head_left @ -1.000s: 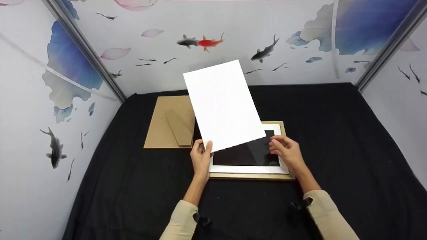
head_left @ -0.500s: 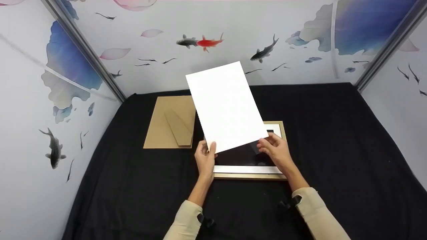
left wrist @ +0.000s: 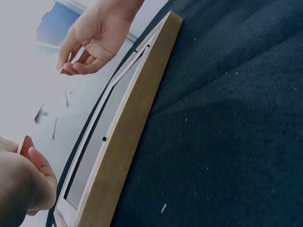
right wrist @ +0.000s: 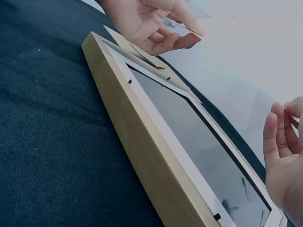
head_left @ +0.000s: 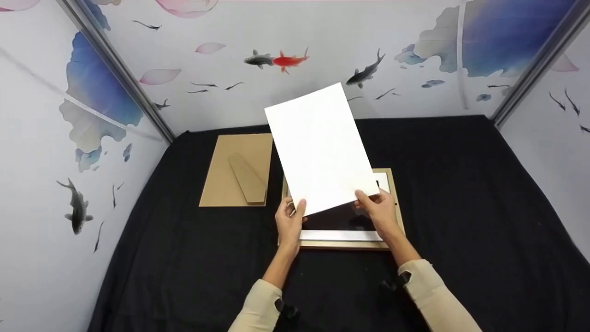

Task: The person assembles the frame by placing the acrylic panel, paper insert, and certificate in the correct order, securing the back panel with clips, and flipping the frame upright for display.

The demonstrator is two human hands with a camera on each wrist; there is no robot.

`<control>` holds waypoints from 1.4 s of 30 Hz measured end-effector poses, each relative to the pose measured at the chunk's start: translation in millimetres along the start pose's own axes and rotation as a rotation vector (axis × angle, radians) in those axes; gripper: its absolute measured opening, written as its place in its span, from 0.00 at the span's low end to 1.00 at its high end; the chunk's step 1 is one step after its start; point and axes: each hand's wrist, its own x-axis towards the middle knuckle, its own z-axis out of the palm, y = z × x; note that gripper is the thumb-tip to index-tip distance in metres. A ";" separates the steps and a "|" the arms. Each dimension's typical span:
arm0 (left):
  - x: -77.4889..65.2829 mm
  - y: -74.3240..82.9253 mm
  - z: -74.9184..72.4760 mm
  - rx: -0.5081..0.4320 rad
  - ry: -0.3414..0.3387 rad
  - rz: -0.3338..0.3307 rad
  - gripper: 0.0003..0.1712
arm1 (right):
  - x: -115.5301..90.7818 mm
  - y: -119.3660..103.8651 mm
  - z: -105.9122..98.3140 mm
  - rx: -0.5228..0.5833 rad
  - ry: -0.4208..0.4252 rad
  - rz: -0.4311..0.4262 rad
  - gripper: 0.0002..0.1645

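Note:
A blank white sheet is held up at a tilt above a picture frame. My left hand pinches its lower left corner, thumb on the near face. At the lower right corner my right hand pinches it the same way. Below, the picture frame lies flat, with a wooden outer edge, a white inner border and a dark glossy middle; the sheet hides much of its far side. In the left wrist view the wooden side of the frame and small black tabs on its inner edge show.
A brown backing board with a folded stand leg lies to the left of the frame. Black cloth covers the table. White printed panels stand at the back and both sides.
My right hand has moved left from beside the sheet and now pinches its lower right corner. The sheet and my left hand have shifted slightly to the right.

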 end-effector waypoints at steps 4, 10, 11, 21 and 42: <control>1.5 0.1 -6.1 -0.016 -0.030 -0.058 0.14 | 2.6 -1.7 -7.9 -0.032 -0.019 -0.053 0.11; 10.2 4.6 -25.4 -0.016 -0.047 -0.105 0.22 | 5.0 -6.9 -26.5 -0.092 -0.035 -0.064 0.11; 12.3 6.0 -29.7 -0.018 -0.048 -0.106 0.24 | 5.3 -8.1 -30.5 -0.099 -0.041 -0.058 0.11; 40.3 28.8 -76.9 0.093 -0.032 -0.111 0.26 | 15.9 -29.7 -79.6 -0.238 -0.219 -0.051 0.10; 73.0 48.9 -87.5 0.311 -0.284 -0.070 0.30 | 43.0 -63.8 -133.8 -0.460 -0.611 -0.015 0.04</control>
